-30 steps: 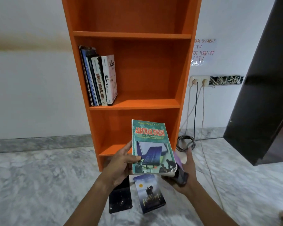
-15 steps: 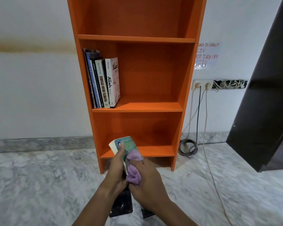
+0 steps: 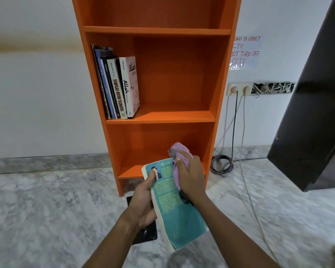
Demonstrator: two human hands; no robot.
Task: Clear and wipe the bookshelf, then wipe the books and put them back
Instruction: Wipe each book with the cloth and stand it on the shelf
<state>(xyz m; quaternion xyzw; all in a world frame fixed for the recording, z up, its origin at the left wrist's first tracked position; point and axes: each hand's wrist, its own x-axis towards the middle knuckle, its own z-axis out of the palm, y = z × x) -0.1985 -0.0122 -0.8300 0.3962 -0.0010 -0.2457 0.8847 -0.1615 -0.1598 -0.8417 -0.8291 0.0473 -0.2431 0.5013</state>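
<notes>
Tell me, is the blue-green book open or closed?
Closed. The teal book shows its whole back cover, pages pressed together along the edge, while the left hand grips it and the right hand wipes with a purple cloth.

Both forearms are bare, with no sleeves showing. The left hand [image 3: 143, 202] and right hand [image 3: 190, 178], nearer the bookshelf [image 3: 162, 117], wear nothing.

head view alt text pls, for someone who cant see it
A left hand holds a teal book while the right hand wipes it with a purple cloth, before an orange bookshelf with five or so books upright.
</notes>
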